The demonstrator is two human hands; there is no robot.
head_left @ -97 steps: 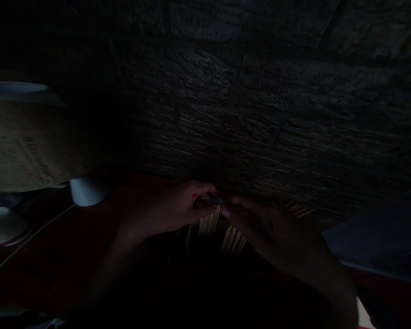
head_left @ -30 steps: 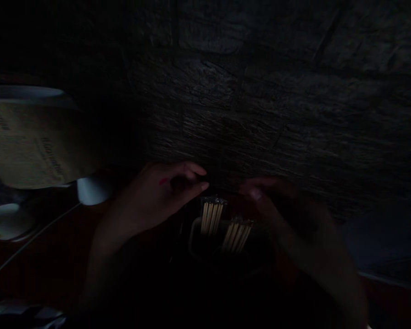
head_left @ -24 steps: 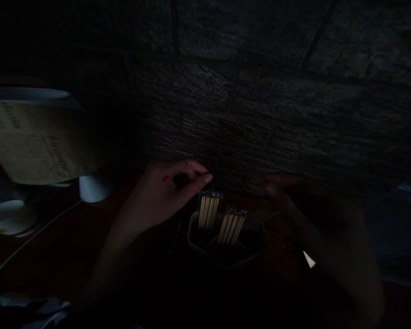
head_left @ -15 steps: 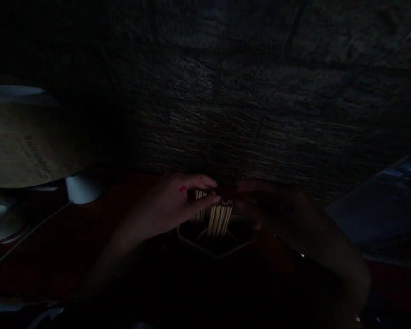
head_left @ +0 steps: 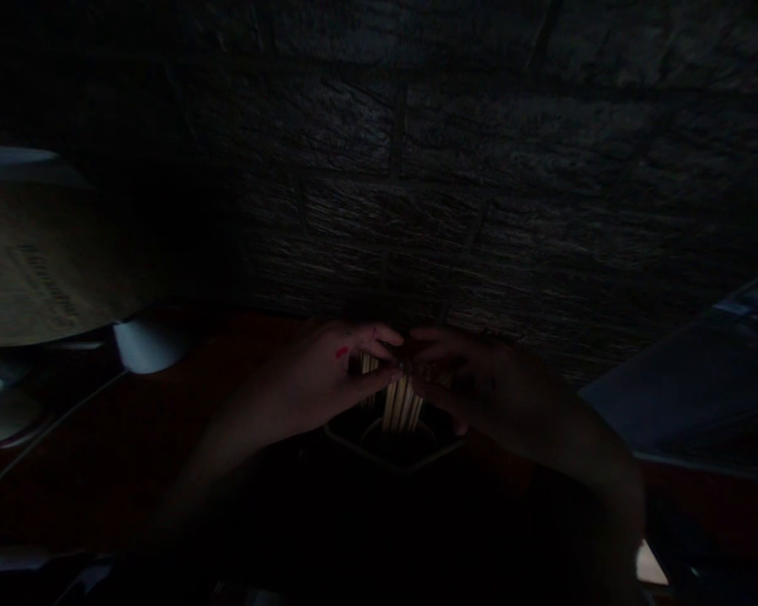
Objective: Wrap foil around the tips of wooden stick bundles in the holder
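Observation:
The view is very dark. A bundle of thin pale wooden sticks, which look like chopsticks (head_left: 401, 407), stands upright in a dark angular container (head_left: 410, 467). More sticks (head_left: 369, 364) stand behind my left thumb. My left hand (head_left: 334, 370) reaches in from the left, its thumb and fingers closed about the tops of the bundle. From the right, my right hand (head_left: 486, 379) meets it there, fingers curled against the same tops. The fingertips nearly touch, and shadow hides the exact grip. A small red mark shows on the back of my left hand.
A rough stone-patterned wall (head_left: 379, 168) rises behind. To the left are a brown printed paper bag (head_left: 38, 261), a white cone-shaped object (head_left: 146, 347) and a thin cable (head_left: 63, 419). A bluish panel (head_left: 688, 379) leans at the right. The table surface (head_left: 132, 438) is reddish.
My right hand has moved left onto the tops of the chopsticks, closing the gap to my left hand. My left hand has stayed nearly still. The view has shifted slightly.

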